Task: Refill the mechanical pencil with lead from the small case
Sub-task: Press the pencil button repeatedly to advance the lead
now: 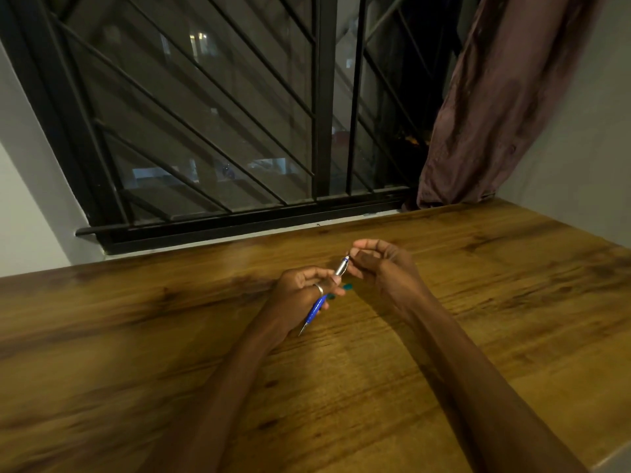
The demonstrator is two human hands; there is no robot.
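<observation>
**Pencil held over the table, cap end pinched**

Near the centre of the frame, a little right: slim blue mechanical pencil with silver upper barrel point(326, 295), held slanted above the brown wood-grain table point(136, 353), not touching it. Thin metal tip pointing down toward lower left, cap end up toward upper right.

Left hand point(302, 295), with a silver ring point(319, 289) on one finger, closed around the blue middle part of the barrel, fingers together and clamped on it. Right hand point(379, 268) just right of the cap end, thumb and forefinger pressed together on the very top of the pencil. Too small to tell whether a cap, an eraser or a stick of lead is between these fingertips. Small lead case not found anywhere in view; perhaps hidden in a palm, cannot say.

In the upper part of the frame, dark window with black metal grille point(205, 114); at upper right, brownish curtain point(495, 97).

Judgement on handling: very light, stiff plastic and metal body, smooth and probably a bit slippery on the silver part. Best taken firmly at the blue grip, as the left hand does, leaving the top free. Cap small and easy to drop or lose. Lead sticks extremely thin and brittle: to be pinched softly near the middle, fed straight into the tube, never bent or pushed with force.
</observation>
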